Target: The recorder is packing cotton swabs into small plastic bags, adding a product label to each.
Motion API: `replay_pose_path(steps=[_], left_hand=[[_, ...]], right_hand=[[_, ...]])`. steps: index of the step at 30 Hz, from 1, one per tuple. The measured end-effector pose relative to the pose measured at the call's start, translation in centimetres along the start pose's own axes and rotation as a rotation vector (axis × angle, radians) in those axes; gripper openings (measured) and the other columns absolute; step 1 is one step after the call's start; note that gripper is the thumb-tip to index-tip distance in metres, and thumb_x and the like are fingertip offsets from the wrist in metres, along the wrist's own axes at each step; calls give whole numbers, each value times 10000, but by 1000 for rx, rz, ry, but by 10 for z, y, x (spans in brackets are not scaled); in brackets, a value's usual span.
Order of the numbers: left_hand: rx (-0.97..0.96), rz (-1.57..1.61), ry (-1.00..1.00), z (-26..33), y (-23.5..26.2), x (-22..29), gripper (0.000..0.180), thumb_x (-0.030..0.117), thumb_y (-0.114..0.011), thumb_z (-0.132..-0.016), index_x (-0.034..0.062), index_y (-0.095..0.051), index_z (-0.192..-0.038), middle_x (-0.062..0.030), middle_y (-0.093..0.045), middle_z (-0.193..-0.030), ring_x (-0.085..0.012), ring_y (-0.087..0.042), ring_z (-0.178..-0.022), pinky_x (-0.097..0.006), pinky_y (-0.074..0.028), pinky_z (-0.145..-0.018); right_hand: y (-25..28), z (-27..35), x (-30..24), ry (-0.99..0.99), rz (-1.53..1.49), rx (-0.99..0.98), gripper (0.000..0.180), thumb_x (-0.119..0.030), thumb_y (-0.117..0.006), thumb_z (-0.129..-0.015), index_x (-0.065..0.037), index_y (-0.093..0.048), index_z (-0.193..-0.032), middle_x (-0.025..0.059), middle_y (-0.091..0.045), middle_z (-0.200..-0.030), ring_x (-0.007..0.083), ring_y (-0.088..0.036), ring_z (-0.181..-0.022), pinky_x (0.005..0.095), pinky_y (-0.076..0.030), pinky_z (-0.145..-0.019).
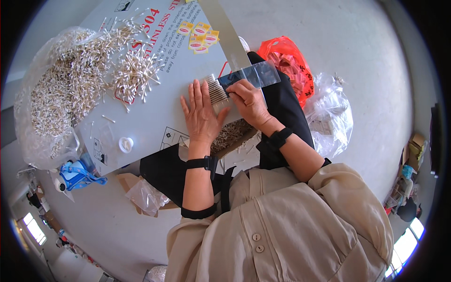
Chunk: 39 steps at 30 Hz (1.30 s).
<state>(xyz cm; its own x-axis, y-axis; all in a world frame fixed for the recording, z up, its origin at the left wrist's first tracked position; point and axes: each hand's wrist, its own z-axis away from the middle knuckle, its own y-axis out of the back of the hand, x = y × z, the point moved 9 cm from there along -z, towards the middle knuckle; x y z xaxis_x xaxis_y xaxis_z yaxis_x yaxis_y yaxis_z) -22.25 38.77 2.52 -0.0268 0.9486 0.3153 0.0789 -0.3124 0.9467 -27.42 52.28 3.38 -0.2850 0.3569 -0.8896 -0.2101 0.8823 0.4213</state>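
My left hand [202,115] lies flat on the table with its fingers stretched out, beside a neat row of cotton swabs [217,90]. The swabs lie side by side, and their far tips show near my fingertips. Just right of the row, my right hand [249,101] is closed in a pinch at the lower edge of a narrow see-through plastic bag [264,74]. This bag looks dark over much of its length and reaches past the table edge. My right fingertips are partly hidden.
A big clear bag of loose cotton swabs [61,94] and a spilled swab pile [134,75] occupy the table's left. Yellow-white labels [200,30] lie at the far side, a small white cup [125,144] nearer. Red bag [298,56] and clear bag [333,117] are at right.
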Motion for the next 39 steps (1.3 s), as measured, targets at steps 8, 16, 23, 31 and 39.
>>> replay_pose_path(steps=[8,16,23,31,39], left_hand=[[0,-69,9,4,-6,-2,892,594,-577,-846,58,-260,-1485,-164,-245,-1562,-320,-183,-1466,-573,-130,-1159],[0,-95,22,2,-7,-2,881,640,-503,-866,66,-260,-1490,-148,-234,-1571,-304,-174,-1471,-559,-115,-1165],[10,-74,14,2,-7,-2,864,603,-530,-870,66,-252,-1487,-166,-230,-1569,-325,-204,-1458,-561,-118,-1161],[-18,-89,32,2,-10,-4,883,628,-507,-869,59,-248,-1493,-151,-222,-1576,-301,-164,-1474,-555,-101,-1168],[-14,-93,29,2,-9,-4,889,620,-518,-865,57,-240,-1495,-150,-220,-1576,-300,-158,-1475,-552,-97,-1170]], right_hand=[[-11,2,-13,185,213,-41,96,-51,-653,-785,-48,-661,-880,106,-595,-854,307,-624,-815,389,-520,-683],[-9,3,-17,218,226,-33,98,-61,-653,-779,-40,-657,-876,111,-588,-858,309,-616,-823,394,-520,-693],[-12,6,-16,236,245,-50,121,-68,-656,-771,-39,-656,-888,110,-588,-872,306,-608,-842,390,-514,-713],[-12,6,-18,246,255,-47,122,-64,-660,-769,-38,-653,-888,110,-581,-866,305,-604,-842,391,-513,-712],[-13,5,-18,250,245,-94,122,-47,-654,-769,-39,-653,-891,111,-582,-868,304,-606,-845,396,-514,-714]])
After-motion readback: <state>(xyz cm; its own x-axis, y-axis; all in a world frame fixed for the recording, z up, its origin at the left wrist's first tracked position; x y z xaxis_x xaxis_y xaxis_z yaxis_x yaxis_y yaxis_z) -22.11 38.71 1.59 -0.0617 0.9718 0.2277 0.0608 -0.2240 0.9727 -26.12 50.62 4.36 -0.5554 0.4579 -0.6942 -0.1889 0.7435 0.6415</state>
